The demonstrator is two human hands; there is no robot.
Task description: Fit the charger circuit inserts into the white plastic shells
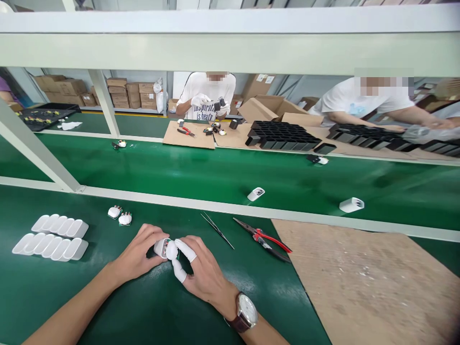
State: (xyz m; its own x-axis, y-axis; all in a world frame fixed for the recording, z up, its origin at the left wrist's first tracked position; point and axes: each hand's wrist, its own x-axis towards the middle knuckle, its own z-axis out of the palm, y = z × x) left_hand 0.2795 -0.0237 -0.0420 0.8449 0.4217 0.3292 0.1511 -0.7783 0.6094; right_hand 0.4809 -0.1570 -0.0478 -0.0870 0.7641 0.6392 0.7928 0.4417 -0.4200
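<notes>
My left hand (143,251) is closed around a small white plastic housing (159,247), its open end turned to the right. Between thumb and finger of my right hand (201,268) is a white-domed circuit board (172,250), held at the mouth of the housing; how far it sits inside I cannot tell. White finger cots cover the right thumb and forefinger. Two similar domed boards (125,219) lie beyond my left hand. Two rows of white housings (50,247) stand at the left. Tweezers (217,231) and red-and-black long-nose pliers (264,238) lie right of my hands.
A cardboard sheet (373,282) covers the right of the green bench. Behind a pale rail, a green conveyor belt (187,167) carries white housings (351,205). Across it, people work beside black housings (283,136). A pale frame beam (230,50) spans overhead, with a slanted post (39,148) at left.
</notes>
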